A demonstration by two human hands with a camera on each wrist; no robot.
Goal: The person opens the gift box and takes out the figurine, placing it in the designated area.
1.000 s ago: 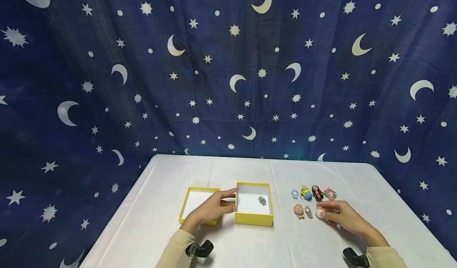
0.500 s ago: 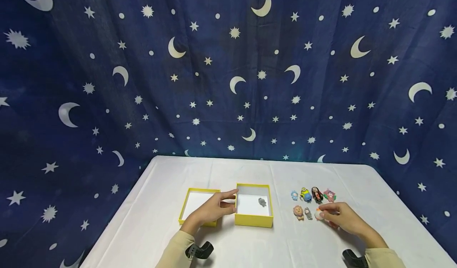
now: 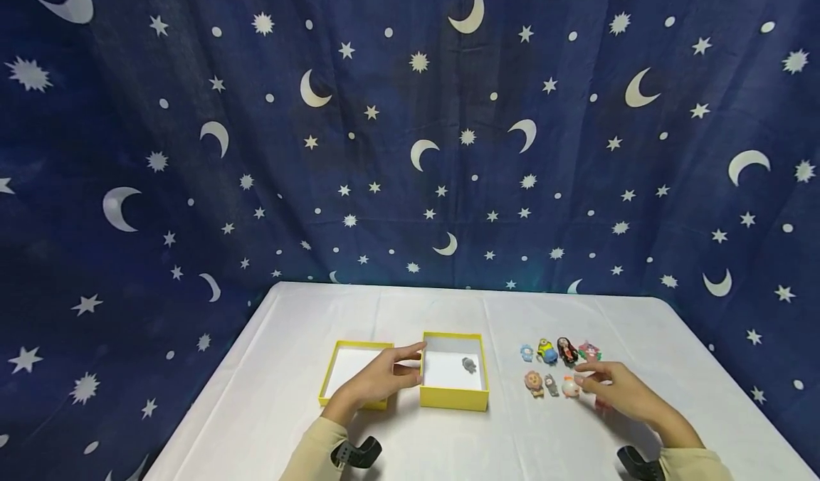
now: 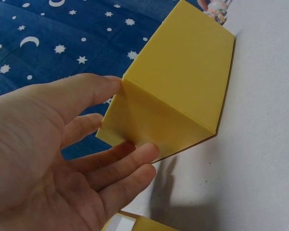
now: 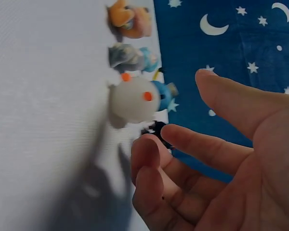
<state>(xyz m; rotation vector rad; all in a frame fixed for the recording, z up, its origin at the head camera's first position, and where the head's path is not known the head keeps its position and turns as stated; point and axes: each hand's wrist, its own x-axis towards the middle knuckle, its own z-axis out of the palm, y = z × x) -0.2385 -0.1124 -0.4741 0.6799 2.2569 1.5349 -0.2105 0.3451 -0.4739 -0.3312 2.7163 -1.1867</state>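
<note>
My left hand [image 3: 382, 373] rests its fingertips against the left wall of a yellow box [image 3: 453, 398] with a white inside. In the left wrist view, the thumb touches the box's edge and the other fingers lie along its side. A small grey figurine [image 3: 470, 365] lies in the box. My right hand [image 3: 621, 392] hovers beside a round white figurine [image 3: 570, 387] with orange spots. The right wrist view shows a gap between the spread fingers and this white figurine [image 5: 135, 101]. Something reddish [image 3: 602, 403] is partly hidden under the right hand.
A shallow yellow-rimmed lid [image 3: 364, 344] lies left of the box. Around the white figurine stand a lion-like figurine [image 3: 534, 383], a grey one [image 3: 551, 385], a blue one [image 3: 527, 353], a minion [image 3: 547, 351], a dark-haired doll [image 3: 566, 351] and a pink one [image 3: 589, 351].
My right hand's fingers have come away from the white figurine, which stays on the table in its row. The left hand keeps its place at the box.
</note>
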